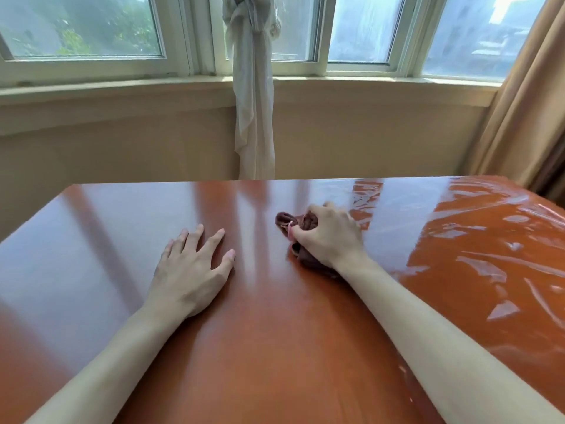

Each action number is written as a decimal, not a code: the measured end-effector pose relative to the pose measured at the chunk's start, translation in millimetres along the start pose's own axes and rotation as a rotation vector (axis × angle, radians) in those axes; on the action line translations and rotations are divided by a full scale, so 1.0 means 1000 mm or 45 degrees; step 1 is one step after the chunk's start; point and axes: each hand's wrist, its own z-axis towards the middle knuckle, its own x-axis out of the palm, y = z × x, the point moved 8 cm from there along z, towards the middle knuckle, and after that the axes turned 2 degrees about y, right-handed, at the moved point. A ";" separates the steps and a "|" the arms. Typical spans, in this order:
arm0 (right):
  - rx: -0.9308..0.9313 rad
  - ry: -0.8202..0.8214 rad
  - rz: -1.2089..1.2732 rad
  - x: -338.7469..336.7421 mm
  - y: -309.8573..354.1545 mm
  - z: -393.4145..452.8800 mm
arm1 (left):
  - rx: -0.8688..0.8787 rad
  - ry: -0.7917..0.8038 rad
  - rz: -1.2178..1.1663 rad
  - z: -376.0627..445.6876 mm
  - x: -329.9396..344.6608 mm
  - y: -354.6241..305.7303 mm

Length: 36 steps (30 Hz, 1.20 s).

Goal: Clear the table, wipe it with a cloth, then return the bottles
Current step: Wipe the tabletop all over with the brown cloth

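A glossy reddish-brown table (263, 332) fills the lower view. My right hand (328, 237) grips a bunched dark brown cloth (286, 220) and holds it down on the tabletop right of centre. The cloth pokes out to the left of my fingers and under my palm. My left hand (192, 270) rests flat on the table left of centre, fingers spread and straight. No bottles are in view.
Wrinkled clear plastic film (489, 240) covers the table's right part. Beyond the far edge are a beige wall, a window sill (122, 87) and a knotted white curtain (253, 117). A tan drape (526, 117) hangs at the right.
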 end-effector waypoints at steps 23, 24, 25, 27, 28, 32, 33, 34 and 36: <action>-0.071 -0.015 -0.011 -0.029 0.015 -0.109 | 0.024 0.076 0.171 -0.001 -0.008 -0.014; -0.097 -0.026 -0.004 -0.034 0.018 -0.131 | 0.040 0.081 0.160 0.000 -0.011 -0.020; -0.117 -0.021 -0.001 -0.038 0.020 -0.149 | 0.055 0.091 0.130 0.000 -0.013 -0.027; -0.141 0.017 -0.007 -0.041 0.022 -0.165 | 0.101 0.104 0.094 0.000 -0.014 -0.041; -0.149 0.031 -0.009 -0.042 0.022 -0.165 | 0.133 0.103 0.110 -0.002 -0.013 -0.047; -0.141 0.030 -0.009 -0.032 0.018 -0.118 | 0.153 0.105 0.051 -0.005 0.001 -0.042; -0.122 0.028 -0.007 -0.027 0.014 -0.096 | 0.139 0.090 0.012 -0.004 0.004 -0.039; -0.091 0.029 -0.004 -0.021 0.008 -0.071 | 0.132 0.071 -0.001 -0.004 0.004 -0.037; -0.030 0.013 -0.014 -0.009 -0.003 -0.016 | 0.134 0.038 -0.006 -0.005 0.004 -0.037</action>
